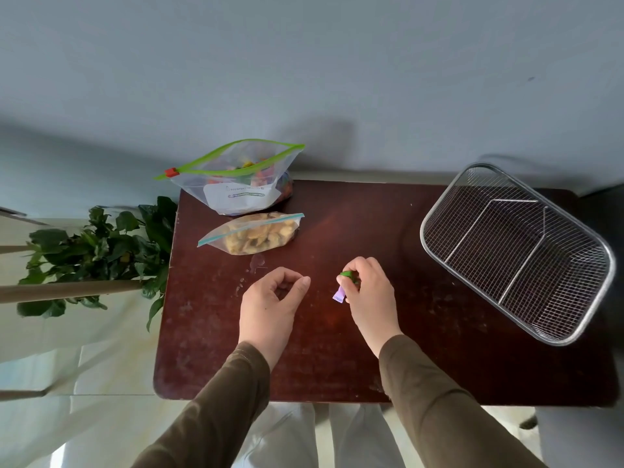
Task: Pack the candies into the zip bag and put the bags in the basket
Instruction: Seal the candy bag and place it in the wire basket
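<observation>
Pinching two candies (pixel 344 285), one green and one purple, in my right hand (pixel 368 295), I held my left hand (pixel 270 298) loosely curled and empty above the bench (pixel 371 224); both bags (pixel 236 184) lay far-left, basket (pixel 516 251) right.

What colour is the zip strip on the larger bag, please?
Bright green, with a red slider, on the large clear zip bag; the head view shows it.

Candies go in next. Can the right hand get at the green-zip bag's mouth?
Probably yes: the green-zip bag stands open, and bare table lies between it and the right hand, which holds candies.
</observation>
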Demonstrator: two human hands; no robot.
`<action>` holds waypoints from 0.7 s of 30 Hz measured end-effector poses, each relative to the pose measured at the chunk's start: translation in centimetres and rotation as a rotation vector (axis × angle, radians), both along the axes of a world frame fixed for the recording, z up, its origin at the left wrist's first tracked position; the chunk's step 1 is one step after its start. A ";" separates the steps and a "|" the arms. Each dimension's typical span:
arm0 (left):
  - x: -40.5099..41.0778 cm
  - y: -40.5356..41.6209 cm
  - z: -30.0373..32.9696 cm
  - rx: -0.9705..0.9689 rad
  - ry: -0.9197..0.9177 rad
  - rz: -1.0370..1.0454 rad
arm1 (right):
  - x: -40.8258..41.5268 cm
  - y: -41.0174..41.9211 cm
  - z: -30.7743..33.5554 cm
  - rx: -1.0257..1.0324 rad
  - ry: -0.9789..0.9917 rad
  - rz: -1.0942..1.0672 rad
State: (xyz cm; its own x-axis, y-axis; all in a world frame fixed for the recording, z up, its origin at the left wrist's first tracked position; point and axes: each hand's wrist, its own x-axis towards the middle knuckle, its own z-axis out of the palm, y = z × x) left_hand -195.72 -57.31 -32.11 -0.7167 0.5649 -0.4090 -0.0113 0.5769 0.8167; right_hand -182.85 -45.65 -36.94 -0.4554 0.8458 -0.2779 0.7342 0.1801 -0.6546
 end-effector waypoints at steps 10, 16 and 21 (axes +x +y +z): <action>0.0 -0.1 0.1 0.010 0.000 -0.010 | 0.0 -1.0 0.7 0.091 -0.194 0.293; -0.2 -0.2 0.0 0.003 -0.002 -0.010 | 0.3 -0.7 0.8 0.181 -0.193 0.327; -0.3 -0.2 0.0 0.005 0.000 -0.007 | 0.4 -0.3 0.5 0.188 -0.200 0.304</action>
State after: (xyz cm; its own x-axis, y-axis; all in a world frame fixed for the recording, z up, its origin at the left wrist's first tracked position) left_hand -195.98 -57.52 -32.08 -0.7125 0.5723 -0.4059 -0.0069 0.5728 0.8197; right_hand -182.47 -45.94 -36.44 -0.6450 0.7255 -0.2401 0.7387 0.5114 -0.4390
